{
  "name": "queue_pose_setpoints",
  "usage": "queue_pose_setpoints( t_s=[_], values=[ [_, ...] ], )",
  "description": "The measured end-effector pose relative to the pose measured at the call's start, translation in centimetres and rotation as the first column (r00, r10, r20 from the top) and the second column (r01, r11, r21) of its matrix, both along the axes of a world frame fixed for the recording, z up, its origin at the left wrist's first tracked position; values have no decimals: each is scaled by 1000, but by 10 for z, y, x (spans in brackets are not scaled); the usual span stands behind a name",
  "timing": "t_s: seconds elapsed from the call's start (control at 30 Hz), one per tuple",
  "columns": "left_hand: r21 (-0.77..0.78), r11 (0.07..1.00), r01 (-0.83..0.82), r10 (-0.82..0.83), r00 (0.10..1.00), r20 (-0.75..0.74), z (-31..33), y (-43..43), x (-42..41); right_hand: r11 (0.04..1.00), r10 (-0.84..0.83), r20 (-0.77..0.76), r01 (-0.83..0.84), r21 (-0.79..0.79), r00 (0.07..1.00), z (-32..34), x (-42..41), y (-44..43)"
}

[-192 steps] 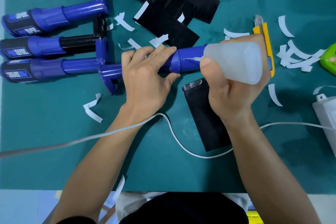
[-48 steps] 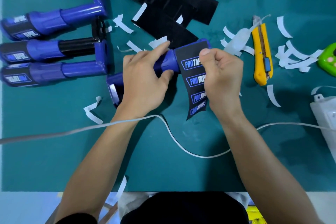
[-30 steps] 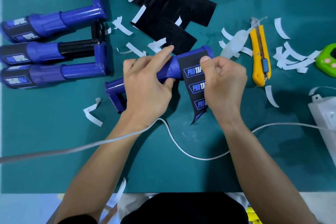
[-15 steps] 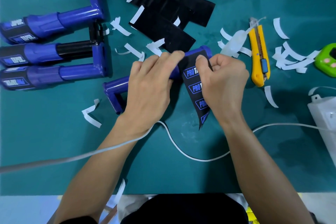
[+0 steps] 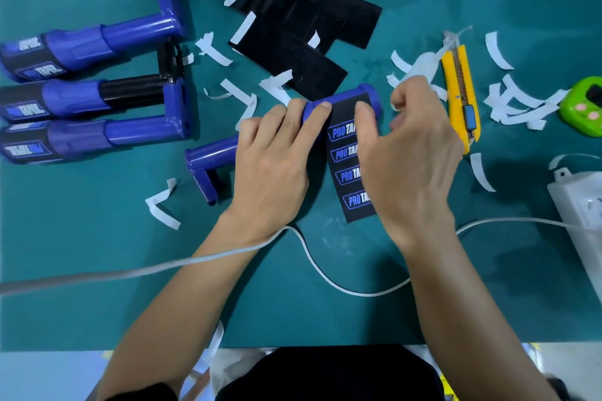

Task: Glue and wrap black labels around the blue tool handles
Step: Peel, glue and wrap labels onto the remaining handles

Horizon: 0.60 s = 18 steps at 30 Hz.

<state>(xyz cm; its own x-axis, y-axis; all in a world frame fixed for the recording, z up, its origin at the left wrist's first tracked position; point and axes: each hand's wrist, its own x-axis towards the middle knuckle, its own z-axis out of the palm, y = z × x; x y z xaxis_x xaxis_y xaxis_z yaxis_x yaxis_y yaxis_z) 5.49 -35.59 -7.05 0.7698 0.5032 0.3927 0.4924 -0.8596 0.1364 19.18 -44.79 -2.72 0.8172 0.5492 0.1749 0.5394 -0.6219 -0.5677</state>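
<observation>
A blue tool handle (image 5: 371, 98) lies across the green mat, and my left hand (image 5: 273, 159) grips its middle from above. A black label (image 5: 345, 153) printed "PRO TAPE" sits with its top edge on the handle, and the rest lies flat on the mat toward me. My right hand (image 5: 407, 153) covers the label's right side. Its thumb presses the label onto the handle, and its other fingers are curled just past the handle's end. Three more blue tools (image 5: 97, 42) with black labels on their grips lie side by side at the left.
Spare black labels (image 5: 293, 29) are stacked behind the handle. A yellow utility knife (image 5: 462, 94) and a translucent bottle (image 5: 423, 63) lie to the right, then a green device (image 5: 583, 107) and a white power strip (image 5: 580, 205). A white cable (image 5: 325, 277) crosses the mat. White backing strips (image 5: 163, 205) are scattered around.
The label hung twisted to a point half a second ago and now lies flat toward me. My right thumb has shifted onto the label's top edge on the handle.
</observation>
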Motion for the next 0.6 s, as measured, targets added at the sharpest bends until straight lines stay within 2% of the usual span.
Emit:
queue_pose_setpoints(
  t_s=[0.1,0.17,0.27,0.37,0.47,0.6],
  values=[
    [32,999,4,-5,1000,27,-4,-3,0,994,85,-42,-82,76,995,-2,-5,6],
    [67,998,6,-10,999,52,-6,-4,-1,991,114,-173,-99,96,978,-7,-3,7],
    [122,992,18,-28,996,82,-9,-4,-3,984,84,-410,-10,179,908,-13,2,6],
    [143,989,21,-37,993,112,-12,-6,-4,963,57,-539,95,251,840,-18,9,4],
    [135,991,23,-39,992,122,-14,-5,-5,947,28,-591,168,275,806,-22,9,3],
    [150,988,19,-38,992,121,-17,-3,-6,954,-15,-517,166,248,856,-25,3,5]
  ],
)
